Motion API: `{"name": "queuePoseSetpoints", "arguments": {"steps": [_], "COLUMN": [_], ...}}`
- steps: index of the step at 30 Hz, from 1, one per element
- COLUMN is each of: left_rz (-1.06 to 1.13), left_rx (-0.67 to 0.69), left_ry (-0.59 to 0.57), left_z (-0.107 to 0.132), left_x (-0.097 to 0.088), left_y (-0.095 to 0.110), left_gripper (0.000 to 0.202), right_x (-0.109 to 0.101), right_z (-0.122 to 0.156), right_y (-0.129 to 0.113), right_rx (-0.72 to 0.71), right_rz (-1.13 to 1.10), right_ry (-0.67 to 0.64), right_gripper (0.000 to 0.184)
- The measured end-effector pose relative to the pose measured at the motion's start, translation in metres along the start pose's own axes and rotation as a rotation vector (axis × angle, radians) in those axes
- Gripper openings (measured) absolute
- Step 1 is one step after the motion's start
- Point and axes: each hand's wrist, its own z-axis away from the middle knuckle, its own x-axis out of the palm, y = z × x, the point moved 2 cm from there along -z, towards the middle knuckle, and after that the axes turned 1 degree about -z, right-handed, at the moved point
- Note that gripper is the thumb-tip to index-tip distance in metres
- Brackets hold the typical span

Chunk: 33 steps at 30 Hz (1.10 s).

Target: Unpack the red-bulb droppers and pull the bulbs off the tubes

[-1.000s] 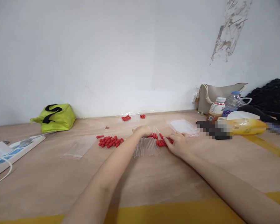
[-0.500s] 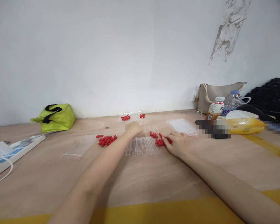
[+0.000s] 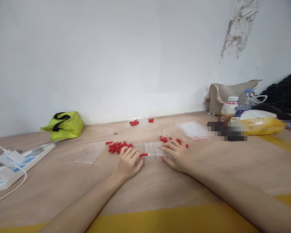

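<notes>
My left hand [image 3: 129,163] is closed, pinching a red rubber bulb [image 3: 144,155] by its rounded end. A thin clear dropper tube [image 3: 154,155] runs from the bulb's mouth to my right hand [image 3: 178,156], whose thumb and fingers grip its other end. How deep the tube sits in the bulb is too small to tell. Beneath both hands lies a row of clear tubes [image 3: 150,147], side by side. A pile of red bulbs [image 3: 116,147] lies just beyond my left hand. Droppers with red bulbs fitted [image 3: 163,139] lie behind my right hand, partly hidden by it.
Flat clear bags [image 3: 91,153] lie left, and another stack [image 3: 192,130] lies right. Against the wall is a bag with red bulbs and tubes [image 3: 140,122]. A power strip [image 3: 29,161], green pouch [image 3: 65,126], bottles [image 3: 229,110] and tissue pack [image 3: 262,125] stand at the sides.
My left hand has come back from the far side of the tube row to its near side. My right hand has moved left from the red bulbs; a bulb and tube now span both hands.
</notes>
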Motion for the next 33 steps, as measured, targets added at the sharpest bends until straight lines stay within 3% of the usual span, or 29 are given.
{"name": "queuePoseSetpoints", "arguments": {"steps": [7, 12, 18, 27, 33], "left_rz": [0.072, 0.114, 0.103, 0.126, 0.109], "left_rx": [0.023, 0.045, 0.096, 0.140, 0.175], "left_ry": [0.061, 0.041, -0.004, -0.002, -0.018], "left_z": [0.001, 0.001, -0.003, -0.003, -0.002], "left_x": [0.002, 0.005, 0.006, 0.008, 0.004], "left_y": [0.008, 0.007, 0.008, 0.008, 0.009], "left_gripper": [0.006, 0.006, 0.027, 0.010, 0.015], "right_x": [0.010, 0.016, 0.016, 0.012, 0.011], "right_z": [0.003, 0.000, -0.001, 0.000, 0.000], "right_y": [-0.006, -0.011, -0.013, -0.014, -0.016], "right_rx": [-0.084, -0.137, -0.144, -0.186, -0.202], "right_rz": [0.014, 0.022, 0.002, -0.045, -0.060], "right_ry": [-0.029, -0.041, -0.034, 0.012, 0.032], "right_gripper": [0.022, 0.020, 0.020, 0.016, 0.015]}}
